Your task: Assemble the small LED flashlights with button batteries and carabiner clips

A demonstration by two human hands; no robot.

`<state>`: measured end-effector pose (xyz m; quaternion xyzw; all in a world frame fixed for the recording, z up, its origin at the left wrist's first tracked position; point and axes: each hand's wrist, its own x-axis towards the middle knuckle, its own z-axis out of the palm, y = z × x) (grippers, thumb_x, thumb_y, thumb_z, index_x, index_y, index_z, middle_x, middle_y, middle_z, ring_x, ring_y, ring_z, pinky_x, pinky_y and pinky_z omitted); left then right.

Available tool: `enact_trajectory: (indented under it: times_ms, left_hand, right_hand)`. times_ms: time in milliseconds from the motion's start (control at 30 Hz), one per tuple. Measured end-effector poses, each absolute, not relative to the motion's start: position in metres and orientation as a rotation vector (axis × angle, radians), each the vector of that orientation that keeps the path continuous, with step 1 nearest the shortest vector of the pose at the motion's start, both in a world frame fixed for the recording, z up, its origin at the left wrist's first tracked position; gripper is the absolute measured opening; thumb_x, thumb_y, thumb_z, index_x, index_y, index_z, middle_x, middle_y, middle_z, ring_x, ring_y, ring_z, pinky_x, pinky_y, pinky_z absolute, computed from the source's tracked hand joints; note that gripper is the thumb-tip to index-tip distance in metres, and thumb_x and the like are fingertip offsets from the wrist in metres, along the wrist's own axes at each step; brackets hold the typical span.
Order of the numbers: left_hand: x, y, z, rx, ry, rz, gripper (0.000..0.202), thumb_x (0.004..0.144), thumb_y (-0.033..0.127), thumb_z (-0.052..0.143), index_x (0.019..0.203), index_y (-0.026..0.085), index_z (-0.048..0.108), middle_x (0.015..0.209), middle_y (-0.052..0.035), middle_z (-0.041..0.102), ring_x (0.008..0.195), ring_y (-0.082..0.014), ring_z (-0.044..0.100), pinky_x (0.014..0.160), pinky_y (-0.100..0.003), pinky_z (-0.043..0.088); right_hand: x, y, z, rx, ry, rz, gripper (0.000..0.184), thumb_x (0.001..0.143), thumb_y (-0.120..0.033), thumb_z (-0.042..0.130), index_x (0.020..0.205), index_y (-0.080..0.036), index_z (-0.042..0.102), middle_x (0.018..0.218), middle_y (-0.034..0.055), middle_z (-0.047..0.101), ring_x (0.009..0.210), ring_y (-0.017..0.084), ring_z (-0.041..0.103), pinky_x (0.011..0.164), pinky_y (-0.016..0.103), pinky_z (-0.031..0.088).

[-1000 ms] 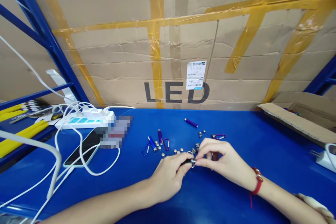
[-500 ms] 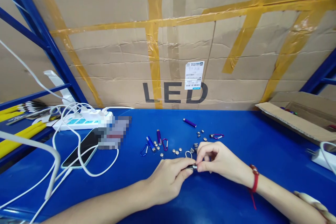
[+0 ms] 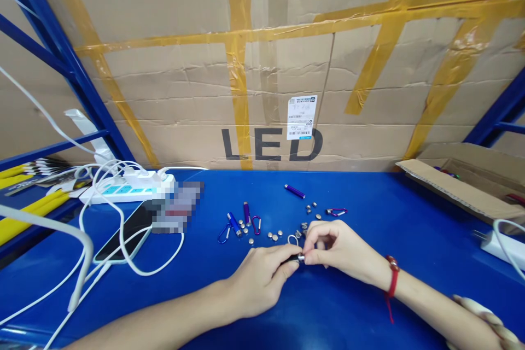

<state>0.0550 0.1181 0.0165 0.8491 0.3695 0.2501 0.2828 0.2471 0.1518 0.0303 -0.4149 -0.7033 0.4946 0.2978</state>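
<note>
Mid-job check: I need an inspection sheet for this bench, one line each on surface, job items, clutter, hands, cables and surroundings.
Surface: glossy blue tabletop.
Job items: black tube with silver end, in hand; blue tube, purple tubes, carabiners and silver discs, apparently button cells, scattered beyond the hands.
Clutter: phone; open carton.
Hands: left hand grips the black tube; right hand has fingertips at its silver end.
Cables: white cables tangled around the power strip, crossing the phone.
Surroundings: taped cardboard box marked LED; blue rack frame.

Held piece (image 3: 300, 258) is black and silver; tabletop (image 3: 365, 191) blue.
</note>
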Motion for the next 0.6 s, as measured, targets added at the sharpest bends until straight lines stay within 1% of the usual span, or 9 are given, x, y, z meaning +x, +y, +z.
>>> enact_trajectory:
  times_ms: [100, 267, 467, 600]
  left_hand:
    - [0.0551, 0.1173, 0.0167, 2.266, 0.997, 0.673, 0.025, 0.092, 0.02, 0.038, 0.106, 0.019, 0.059, 0.076, 0.0, 0.065, 0.062, -0.0123, 0.057, 0.062, -0.02, 0.044]
    - [0.0558, 0.116, 0.0157, 2.232, 0.97, 0.717, 0.026, 0.091, 0.019, 0.04, 0.106, 0.021, 0.06, 0.088, -0.0014, 0.068, 0.064, -0.0122, 0.059, 0.066, -0.02, 0.046]
    - [0.056, 0.116, 0.0171, 2.194, 1.025, 0.708, 0.018, 0.09, 0.017, 0.04, 0.098, 0.02, 0.057, 0.087, -0.0021, 0.066, 0.078, -0.0155, 0.061, 0.071, -0.022, 0.045]
    - [0.055, 0.1162, 0.0147, 2.154, 1.05, 0.703, 0.008, 0.088, 0.017, 0.042, 0.091, 0.019, 0.049, 0.077, -0.0005, 0.062, 0.065, -0.0143, 0.059, 0.062, -0.022, 0.044]
  right_hand:
    - [0.247, 0.1509, 0.0307, -1.113, -1.885, 1.294, 0.032, 0.056, -0.043, 0.079, 0.059, -0.014, 0.066, 0.061, -0.0023, 0.054, 0.045, 0.005, 0.042, 0.044, 0.019, 0.033]
    - [0.2471, 0.1496, 0.0333, -1.129, -1.963, 1.191, 0.033, 0.057, -0.047, 0.077, 0.057, -0.015, 0.066, 0.06, -0.001, 0.054, 0.049, 0.007, 0.04, 0.046, 0.02, 0.033]
    - [0.247, 0.15, 0.031, -1.139, -1.955, 1.123, 0.035, 0.057, -0.049, 0.077, 0.056, -0.015, 0.067, 0.06, -0.0001, 0.055, 0.051, 0.008, 0.04, 0.049, 0.022, 0.035]
    - [0.2451, 0.1486, 0.0295, -1.129, -1.952, 1.109, 0.034, 0.057, -0.048, 0.077, 0.055, -0.015, 0.067, 0.059, -0.0003, 0.053, 0.051, 0.008, 0.041, 0.048, 0.022, 0.034]
